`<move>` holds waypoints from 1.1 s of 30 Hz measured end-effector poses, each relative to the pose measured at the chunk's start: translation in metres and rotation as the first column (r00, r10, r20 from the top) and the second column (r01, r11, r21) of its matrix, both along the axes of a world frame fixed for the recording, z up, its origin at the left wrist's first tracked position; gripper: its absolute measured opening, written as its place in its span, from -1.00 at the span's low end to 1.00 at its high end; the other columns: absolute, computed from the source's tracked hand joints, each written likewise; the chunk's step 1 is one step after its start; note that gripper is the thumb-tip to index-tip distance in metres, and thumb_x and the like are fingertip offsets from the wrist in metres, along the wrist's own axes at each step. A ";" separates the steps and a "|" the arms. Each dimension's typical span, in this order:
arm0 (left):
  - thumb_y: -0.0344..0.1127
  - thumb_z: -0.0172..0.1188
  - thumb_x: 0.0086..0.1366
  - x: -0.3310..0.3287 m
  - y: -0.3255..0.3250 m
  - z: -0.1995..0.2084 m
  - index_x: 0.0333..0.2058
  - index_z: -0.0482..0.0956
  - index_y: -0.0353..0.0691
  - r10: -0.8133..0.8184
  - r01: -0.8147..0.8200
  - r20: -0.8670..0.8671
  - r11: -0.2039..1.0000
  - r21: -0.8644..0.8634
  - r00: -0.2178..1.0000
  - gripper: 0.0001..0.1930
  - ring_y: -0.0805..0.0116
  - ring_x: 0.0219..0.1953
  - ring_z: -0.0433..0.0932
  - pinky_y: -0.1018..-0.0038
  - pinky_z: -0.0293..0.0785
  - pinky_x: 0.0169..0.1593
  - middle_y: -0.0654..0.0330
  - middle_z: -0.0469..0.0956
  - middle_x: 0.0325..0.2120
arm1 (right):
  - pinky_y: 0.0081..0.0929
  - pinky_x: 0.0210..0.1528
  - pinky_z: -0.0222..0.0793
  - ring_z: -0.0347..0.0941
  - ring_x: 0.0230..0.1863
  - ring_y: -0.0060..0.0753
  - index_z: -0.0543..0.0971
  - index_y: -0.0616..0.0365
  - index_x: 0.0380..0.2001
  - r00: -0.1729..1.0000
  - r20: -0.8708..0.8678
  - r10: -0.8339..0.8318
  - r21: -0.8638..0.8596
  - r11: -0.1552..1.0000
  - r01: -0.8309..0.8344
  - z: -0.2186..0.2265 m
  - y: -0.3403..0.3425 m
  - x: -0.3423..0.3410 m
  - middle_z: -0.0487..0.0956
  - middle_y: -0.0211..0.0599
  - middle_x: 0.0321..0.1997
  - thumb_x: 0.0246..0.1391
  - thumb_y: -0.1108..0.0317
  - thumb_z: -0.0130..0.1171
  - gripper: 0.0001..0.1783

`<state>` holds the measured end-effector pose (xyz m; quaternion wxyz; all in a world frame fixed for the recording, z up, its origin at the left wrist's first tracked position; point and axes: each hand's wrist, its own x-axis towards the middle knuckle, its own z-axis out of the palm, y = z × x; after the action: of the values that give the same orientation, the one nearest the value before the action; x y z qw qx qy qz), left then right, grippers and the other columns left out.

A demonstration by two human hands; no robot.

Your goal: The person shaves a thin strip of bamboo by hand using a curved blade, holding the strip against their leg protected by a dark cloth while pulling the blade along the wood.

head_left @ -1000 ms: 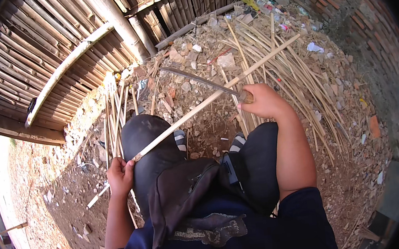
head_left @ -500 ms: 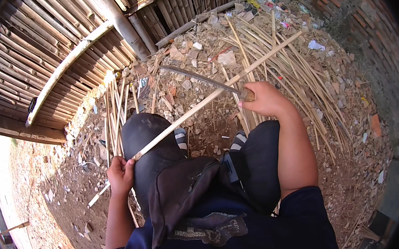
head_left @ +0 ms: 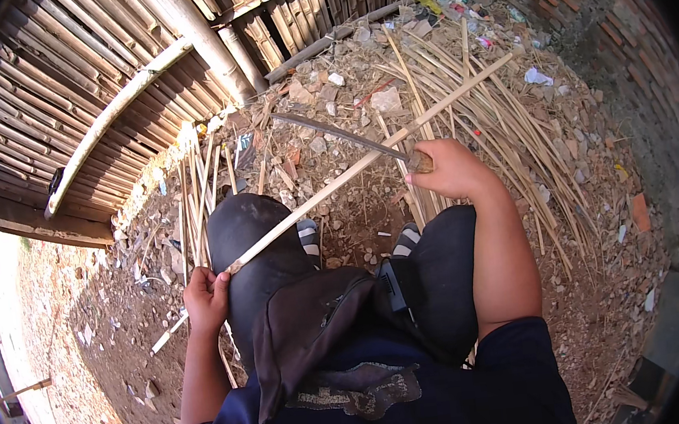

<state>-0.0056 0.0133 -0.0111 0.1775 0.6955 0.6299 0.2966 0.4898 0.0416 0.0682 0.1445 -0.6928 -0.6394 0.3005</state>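
A long, pale bamboo strip (head_left: 329, 187) slants from lower left to upper right, passing over my left knee. My left hand (head_left: 206, 297) is closed round it near its lower end, which sticks out past the fist. In my right hand (head_left: 451, 170) is the wooden handle of a machete (head_left: 340, 133) with a long, dark, narrow blade. The blade points up and to the left and crosses the strip just beside the handle, seemingly touching it. Part of the handle is hidden in my fingers.
Many split bamboo strips (head_left: 503, 131) lie heaped at the right, and a smaller bundle (head_left: 198, 185) lies beyond my left knee. Rubble and litter cover the ground. A bamboo wall (head_left: 82, 89) rises at the left, a brick wall (head_left: 626, 45) at the right.
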 end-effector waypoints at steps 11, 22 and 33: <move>-0.19 0.38 0.30 0.003 0.002 0.003 -0.48 0.38 -0.23 -0.001 0.001 -0.028 1.000 -0.008 1.000 -0.63 0.40 -0.66 0.30 0.40 0.29 -0.51 0.21 0.36 -0.73 | -0.12 0.01 0.49 0.60 -0.06 0.17 0.65 0.22 -0.10 0.996 0.090 -0.018 0.097 0.995 0.010 -0.018 0.001 0.005 0.67 0.12 -0.16 -0.04 0.09 0.42 -0.50; -0.22 0.37 0.30 0.002 0.000 0.002 -0.45 0.39 -0.26 -0.005 0.005 0.003 1.000 -0.004 1.000 -0.66 0.39 -0.61 0.34 0.39 0.31 -0.46 0.18 0.39 -0.69 | -0.10 -0.04 0.51 0.61 -0.14 0.12 0.67 0.12 -0.09 0.976 -0.040 -0.212 0.029 0.977 0.213 -0.011 0.006 0.013 0.68 0.05 -0.22 0.00 0.13 0.38 -0.57; -0.16 0.37 0.31 -0.003 -0.003 -0.008 -0.45 0.39 -0.24 0.035 -0.034 0.040 0.999 -0.025 0.999 -0.63 0.41 -0.62 0.31 0.41 0.29 -0.48 0.21 0.36 -0.70 | -0.16 0.01 0.47 0.59 -0.08 0.15 0.61 0.28 0.00 0.991 -0.125 -0.045 0.000 0.999 0.045 -0.015 0.008 0.006 0.64 0.16 -0.16 -0.05 0.08 0.44 -0.39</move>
<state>-0.0088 0.0100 -0.0193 0.1936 0.6760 0.6418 0.3060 0.4958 0.0492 0.0536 0.1920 -0.6867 -0.6136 0.3392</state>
